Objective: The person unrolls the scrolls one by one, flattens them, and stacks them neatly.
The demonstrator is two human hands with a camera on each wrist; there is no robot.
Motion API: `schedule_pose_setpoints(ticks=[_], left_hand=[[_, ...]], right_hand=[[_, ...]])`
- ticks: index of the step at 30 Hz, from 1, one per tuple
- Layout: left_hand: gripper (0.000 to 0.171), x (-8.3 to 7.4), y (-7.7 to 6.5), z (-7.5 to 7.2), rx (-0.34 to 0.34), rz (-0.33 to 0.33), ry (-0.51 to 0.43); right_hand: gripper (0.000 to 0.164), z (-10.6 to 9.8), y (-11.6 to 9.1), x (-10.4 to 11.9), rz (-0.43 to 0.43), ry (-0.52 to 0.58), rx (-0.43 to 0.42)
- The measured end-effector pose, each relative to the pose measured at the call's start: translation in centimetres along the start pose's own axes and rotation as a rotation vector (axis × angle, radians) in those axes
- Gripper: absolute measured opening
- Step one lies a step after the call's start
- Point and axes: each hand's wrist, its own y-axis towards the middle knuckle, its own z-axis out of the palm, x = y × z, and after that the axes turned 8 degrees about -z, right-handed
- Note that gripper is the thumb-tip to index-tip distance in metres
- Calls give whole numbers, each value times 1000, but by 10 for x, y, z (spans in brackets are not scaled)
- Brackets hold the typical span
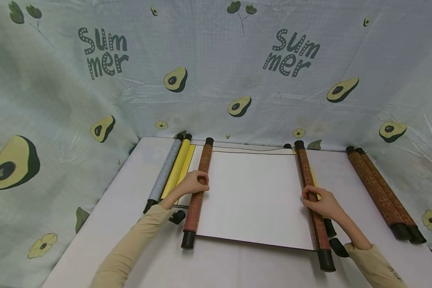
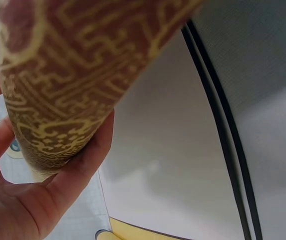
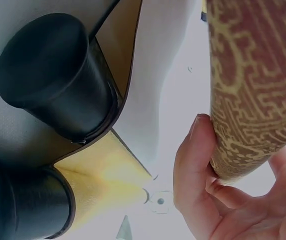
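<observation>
A scroll with brown, gold-patterned backing lies part unrolled, its white sheet (image 1: 253, 196) stretched between two rolls with black end caps. My left hand (image 1: 193, 183) grips the left roll (image 1: 194, 212) around its middle, and the left wrist view shows fingers (image 2: 85, 162) curled under the patterned roll (image 2: 78, 75). On the other side, my right hand (image 1: 322, 202) holds the right roll (image 1: 305, 168), thumb and fingers around it. In the right wrist view that roll (image 3: 258, 80) sits in the hand (image 3: 253, 215). Beneath the sheet, yellow scroll backing (image 3: 100, 175) partly shows.
Left of the sheet lie a grey roll (image 1: 167, 172) and a yellow roll (image 1: 176, 172), side by side. Two closed brown patterned rolls (image 1: 378, 192) rest at the table's right. Black end caps (image 3: 48, 65) lie close under the right roll. A printed cloth (image 1: 216, 52) hangs behind.
</observation>
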Motion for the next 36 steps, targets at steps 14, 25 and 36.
schedule_pose_setpoints(ticks=[14,25,36], left_hand=[[24,6,0,-7,-7,6,13],[19,9,1,-11,-14,33,13],[17,9,-3,-19,33,26,-73]], right_hand=[[22,-5,-6,-4,-37,11,24],[22,-10,-9,-7,-41,11,24],[26,-13,-8,-15,-67,-37,-7]])
